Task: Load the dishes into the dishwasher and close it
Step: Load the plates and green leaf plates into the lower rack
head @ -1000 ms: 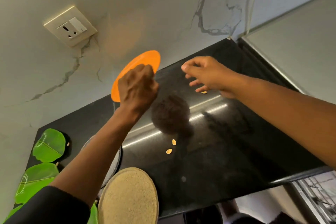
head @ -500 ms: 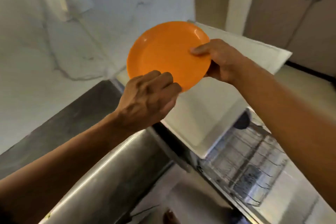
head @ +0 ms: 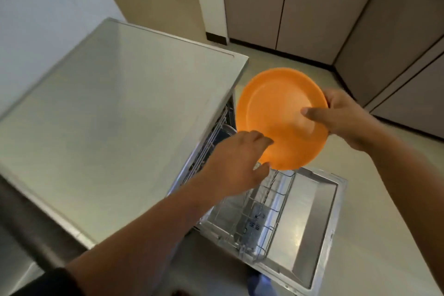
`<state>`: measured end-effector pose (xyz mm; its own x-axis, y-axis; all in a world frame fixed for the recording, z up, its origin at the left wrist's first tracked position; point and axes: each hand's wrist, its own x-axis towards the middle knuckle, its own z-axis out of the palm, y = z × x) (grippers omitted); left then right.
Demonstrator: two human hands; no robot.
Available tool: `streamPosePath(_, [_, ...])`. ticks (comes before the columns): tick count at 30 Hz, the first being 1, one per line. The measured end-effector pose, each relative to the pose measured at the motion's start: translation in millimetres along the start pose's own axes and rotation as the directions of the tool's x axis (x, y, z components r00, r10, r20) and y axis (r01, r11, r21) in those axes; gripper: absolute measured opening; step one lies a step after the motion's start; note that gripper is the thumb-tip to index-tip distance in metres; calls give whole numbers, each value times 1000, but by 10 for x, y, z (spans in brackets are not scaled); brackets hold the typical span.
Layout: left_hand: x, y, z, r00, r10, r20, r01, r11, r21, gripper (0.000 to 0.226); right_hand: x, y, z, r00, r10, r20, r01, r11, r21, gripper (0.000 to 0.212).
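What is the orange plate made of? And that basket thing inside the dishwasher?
The orange plate looks like plastic: one solid bright colour, smooth, with a soft dull sheen rather than a glassy shine. The right hand holds its rim. The basket, the dishwasher rack, looks like thin metal wire with a pale grey coating, bent into an open grid; the coating is a guess.

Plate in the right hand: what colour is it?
Plain orange plate, no pattern, shown in the head view.
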<state>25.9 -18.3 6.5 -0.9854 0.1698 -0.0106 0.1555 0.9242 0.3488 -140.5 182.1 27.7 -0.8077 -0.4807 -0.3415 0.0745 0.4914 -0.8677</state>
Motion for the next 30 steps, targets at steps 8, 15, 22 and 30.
streamPosePath(8, [324,-846,1908,875,-338,348,381,923,-61,73,795,1631,767,1000,-18,-26,10,956,-295,17])
streamPosePath(15, [-31,-1664,3139,663,-570,485,621,780,69,103,1531,2525,1941,985,-144,90,170,868,-467,23])
streamPosePath(22, [-175,-2007,3974,491,-663,565,735,663,140,110,2198,2954,2775,967,-233,106,254,811,-527,44])
streamPosePath(30, [-10,-2472,4344,503,-665,552,756,648,92,110,2756,3126,3238,940,-333,76,323,792,-519,58])
